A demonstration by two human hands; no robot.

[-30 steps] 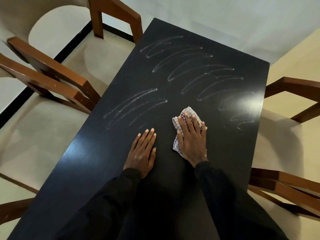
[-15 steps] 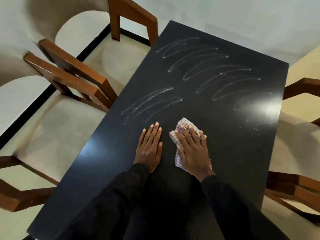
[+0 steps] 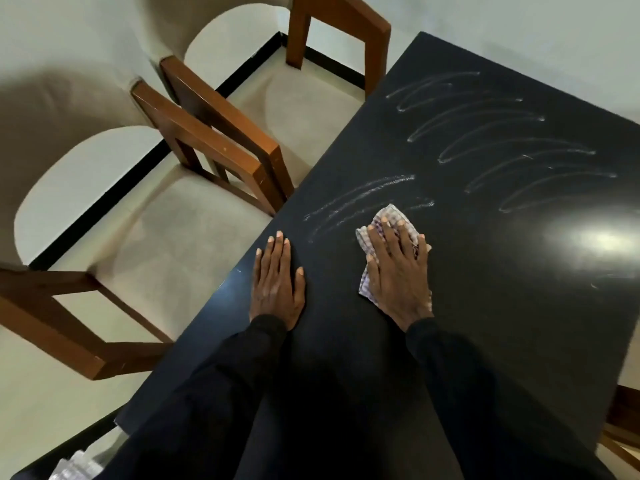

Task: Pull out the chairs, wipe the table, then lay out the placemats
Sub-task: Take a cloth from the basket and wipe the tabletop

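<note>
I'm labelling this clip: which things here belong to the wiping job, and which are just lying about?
Job:
checked cloth under the right hand
black table
left hand flat on it
wooden chairs

Lying about:
pale crumpled thing, bottom left, too blurred to name

One table (image 3: 502, 323), one cloth (image 3: 389, 216), two hands (image 3: 277, 282) (image 3: 398, 271), three chairs (image 3: 173, 244) (image 3: 304, 109) (image 3: 625, 417).

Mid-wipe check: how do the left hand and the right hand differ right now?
The left hand rests bare on the table; the right hand presses a checked cloth. The left hand's fingers lie close together; the right hand's are spread. The left hand sits by the table's edge, the right hand further in. Both lie flat, palm down.
</note>
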